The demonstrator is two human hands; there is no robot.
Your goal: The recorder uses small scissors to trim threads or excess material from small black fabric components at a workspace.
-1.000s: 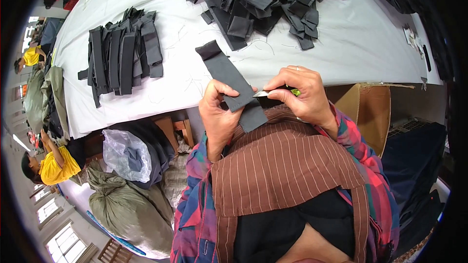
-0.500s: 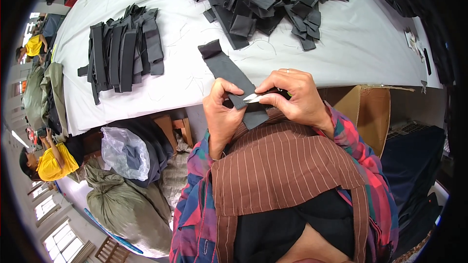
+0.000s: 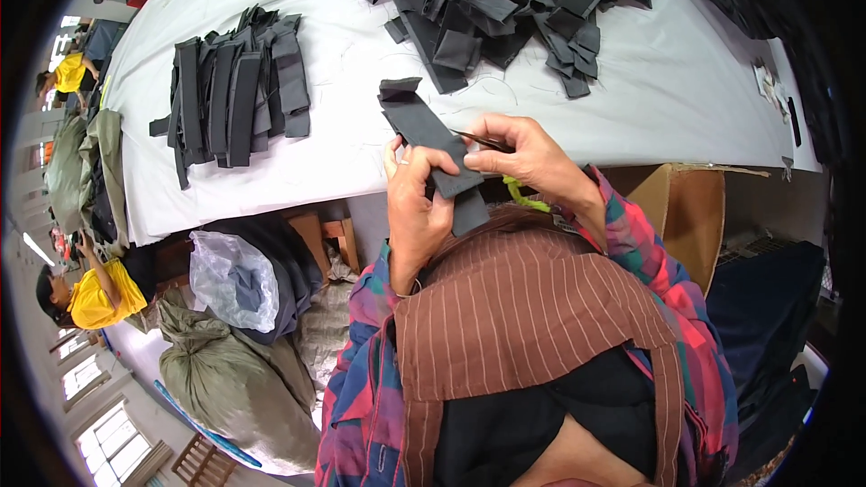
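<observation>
A dark grey fabric strip (image 3: pixel 419 124) lies slanted over the table's near edge, its far end folded up. My left hand (image 3: pixel 419 203) is closed on its near part, thumb on top, where the cloth is doubled over. Close by on the right, my right hand (image 3: pixel 534 160) grips small dark thread snips (image 3: pixel 487 142) between thumb and fingers. Their tip points left, against or just above the strip's right edge; I cannot tell which. A yellow-green cord (image 3: pixel 516 191) hangs below that hand.
On the white-covered table (image 3: pixel 352 63) lie a row of dark strips (image 3: pixel 236 95) at left and a heaped pile (image 3: pixel 487 0) at the far side. A cardboard box (image 3: pixel 690 216) stands below at right. Stuffed sacks (image 3: pixel 225 379) and people in yellow are at left.
The snips' bright blades have left the folded cloth near my left thumb. My right hand has moved up and slightly left along the strip, turning the snips. The cord has come into view.
</observation>
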